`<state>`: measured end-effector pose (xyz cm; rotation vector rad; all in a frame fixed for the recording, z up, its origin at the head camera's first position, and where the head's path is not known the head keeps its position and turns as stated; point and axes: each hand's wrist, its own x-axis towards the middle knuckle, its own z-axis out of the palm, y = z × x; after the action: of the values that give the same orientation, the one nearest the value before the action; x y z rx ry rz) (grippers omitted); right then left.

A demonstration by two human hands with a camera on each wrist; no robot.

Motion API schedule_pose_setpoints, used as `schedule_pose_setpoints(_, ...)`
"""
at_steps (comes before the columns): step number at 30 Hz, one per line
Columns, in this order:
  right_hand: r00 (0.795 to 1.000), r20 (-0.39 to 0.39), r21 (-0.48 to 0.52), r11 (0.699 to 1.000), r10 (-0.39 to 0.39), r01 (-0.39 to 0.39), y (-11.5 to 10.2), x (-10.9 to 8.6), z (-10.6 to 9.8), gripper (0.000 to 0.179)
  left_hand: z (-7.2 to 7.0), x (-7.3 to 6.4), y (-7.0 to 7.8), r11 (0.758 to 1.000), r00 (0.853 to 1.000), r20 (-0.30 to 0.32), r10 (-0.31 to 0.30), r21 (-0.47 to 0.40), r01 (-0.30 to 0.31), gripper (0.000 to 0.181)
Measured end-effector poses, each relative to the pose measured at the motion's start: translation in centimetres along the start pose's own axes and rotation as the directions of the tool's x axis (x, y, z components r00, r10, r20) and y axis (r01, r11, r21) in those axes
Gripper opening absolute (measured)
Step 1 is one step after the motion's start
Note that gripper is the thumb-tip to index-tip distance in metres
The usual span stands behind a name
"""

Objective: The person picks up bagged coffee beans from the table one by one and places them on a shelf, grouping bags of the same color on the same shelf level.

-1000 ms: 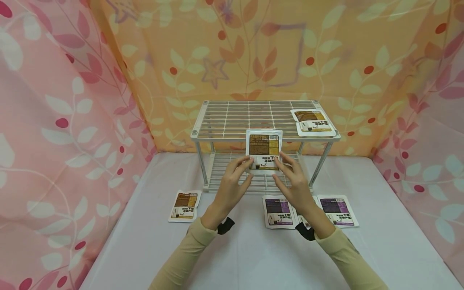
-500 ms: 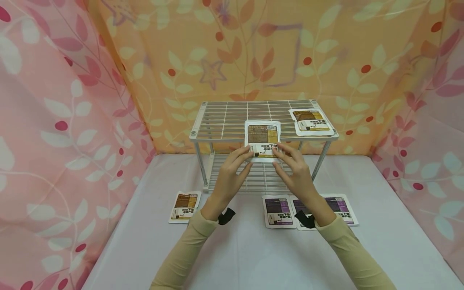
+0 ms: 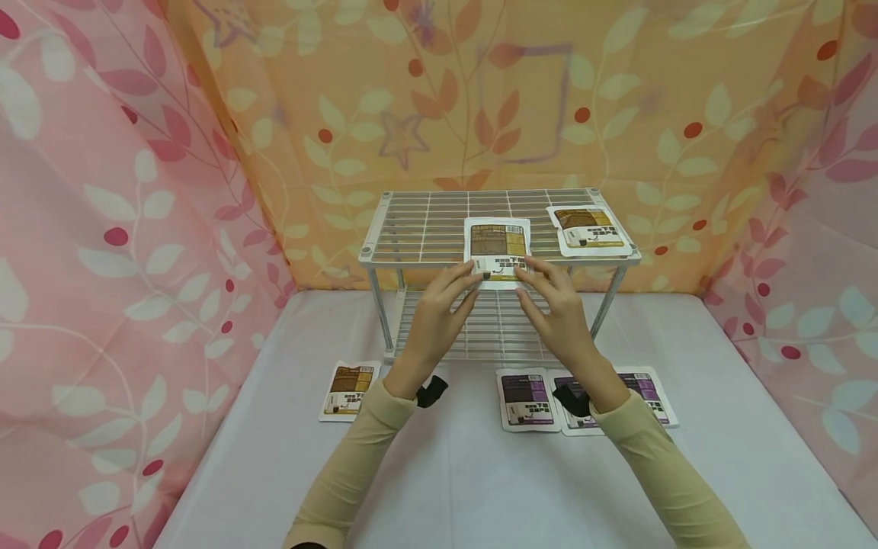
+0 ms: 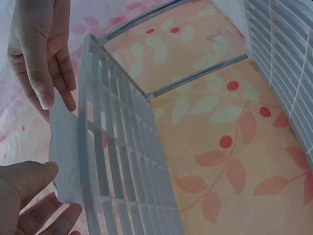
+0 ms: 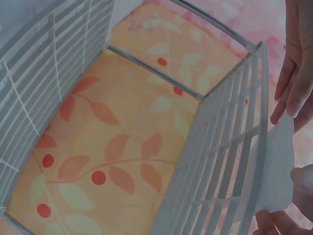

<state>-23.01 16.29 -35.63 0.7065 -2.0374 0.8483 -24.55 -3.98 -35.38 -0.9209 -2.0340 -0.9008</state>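
My left hand (image 3: 437,311) and right hand (image 3: 561,314) pinch the two near corners of a flat white pouch (image 3: 497,242) with a brown and gold label. Its far part lies over the front edge of the top tier of a white wire rack (image 3: 425,229). From below, the left wrist view shows the pouch's plain underside (image 4: 64,147) sticking out past the rack's front bar, thumb and fingers on either side of it. A matching brown pouch (image 3: 591,231) lies at the right end of the top tier.
Another brown pouch (image 3: 350,390) lies on the white table (image 3: 453,473) at left. In front of the rack at right lie several purple pouches (image 3: 527,400), partly hidden by my right wrist. Metal posts (image 3: 607,301) hold up the rack, with a lower tier (image 3: 501,335) beneath. Patterned curtains enclose the table.
Both hands have moved forward and up in view, carrying the pouch from in front of the rack to over the top tier's front edge. The pouch has tipped flatter.
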Motion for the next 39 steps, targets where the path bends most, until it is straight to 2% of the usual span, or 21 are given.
schedule_pose_setpoints(10,0.999,0.004,-0.015,0.999,0.048,-0.048,-0.1,1.2,0.0,0.031,0.5,1.2,-0.4,0.999,1.0,0.004,-0.03,0.011,0.03,0.025)
schedule_pose_setpoints(21,0.997,0.027,-0.088,0.993,0.077,-0.075,0.2,2.5,0.1,0.027,0.7,2.6,-0.8,0.995,0.999,0.029,-0.038,0.093,0.035,0.022)
schedule_pose_setpoints(29,0.991,0.063,-0.174,0.979,0.12,-0.107,0.3,3.1,0.1,0.025,0.8,3.4,-0.9,0.984,0.997,0.056,-0.056,0.17,0.045,0.022)
schedule_pose_setpoints(33,0.991,0.064,-0.194,0.976,0.118,-0.103,0.3,3.4,0.1,0.025,0.8,3.7,-1.0,0.979,0.996,0.067,-0.062,0.197,0.048,0.022)
schedule_pose_setpoints(39,0.995,0.06,-0.203,0.977,0.085,-0.071,0.4,3.8,0.3,0.025,0.8,4.1,-1.1,0.978,0.991,0.091,-0.103,0.19,0.084,0.022)
